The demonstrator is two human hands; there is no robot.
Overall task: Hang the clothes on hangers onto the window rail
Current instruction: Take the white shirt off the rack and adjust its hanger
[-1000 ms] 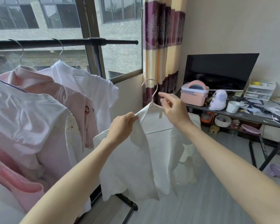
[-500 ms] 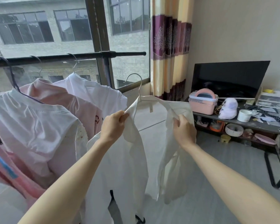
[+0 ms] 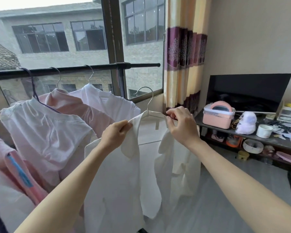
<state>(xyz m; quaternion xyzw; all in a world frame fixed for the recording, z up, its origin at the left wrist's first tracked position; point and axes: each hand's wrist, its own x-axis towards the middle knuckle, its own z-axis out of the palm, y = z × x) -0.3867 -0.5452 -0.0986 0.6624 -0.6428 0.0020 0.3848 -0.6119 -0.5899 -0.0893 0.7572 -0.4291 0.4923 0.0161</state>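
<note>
Below the window rail (image 3: pixel 74 70), both hands (left (image 3: pixel 114 133), right (image 3: pixel 181 126)) pinch the white shirt (image 3: pixel 124 182).

Curtain (image 3: pixel 185 52): striped cream and purple with a tree motif, hanging right of the window.
Monitor (image 3: pixel 247 93): dark screen, standing at the back of the desk (image 3: pixel 242 134).
Pink storage box (image 3: pixel 218 115): clear lid, on the desk in front of the monitor.
Plush toy (image 3: pixel 246 122): pale lilac, just right of the box.
White tub (image 3: pixel 264 131): beside the plush toy.
Building (image 3: pixel 57 39): grey, dark-paned, seen outside through the glass.
</note>
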